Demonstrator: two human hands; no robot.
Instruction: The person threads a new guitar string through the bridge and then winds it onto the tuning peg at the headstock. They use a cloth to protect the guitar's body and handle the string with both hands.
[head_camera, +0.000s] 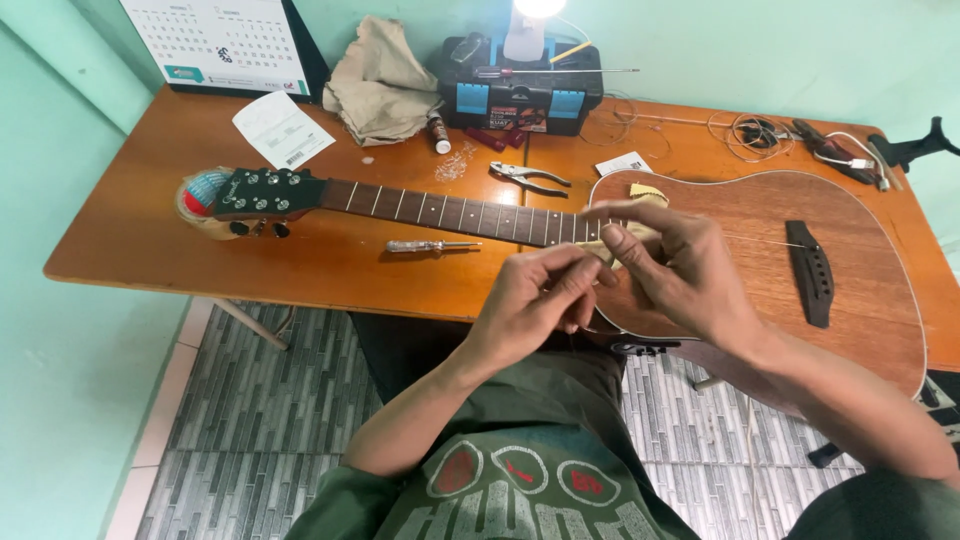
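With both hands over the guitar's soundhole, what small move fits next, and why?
Probably draw the thin string taut toward the neck: it runs loose from the bridge toward the right hand, while the left hand pinches beside it over the guitar.

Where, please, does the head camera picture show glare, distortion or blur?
Head view: the white lamp at the top edge is blown out to glare; the orange-brown wooden table bows from wide-angle distortion; the left hand and right hand over the brown acoustic guitar look slightly soft.

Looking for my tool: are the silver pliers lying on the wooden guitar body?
No, the silver pliers lie on the orange-brown wooden table, just beyond the guitar's dark fretted neck.
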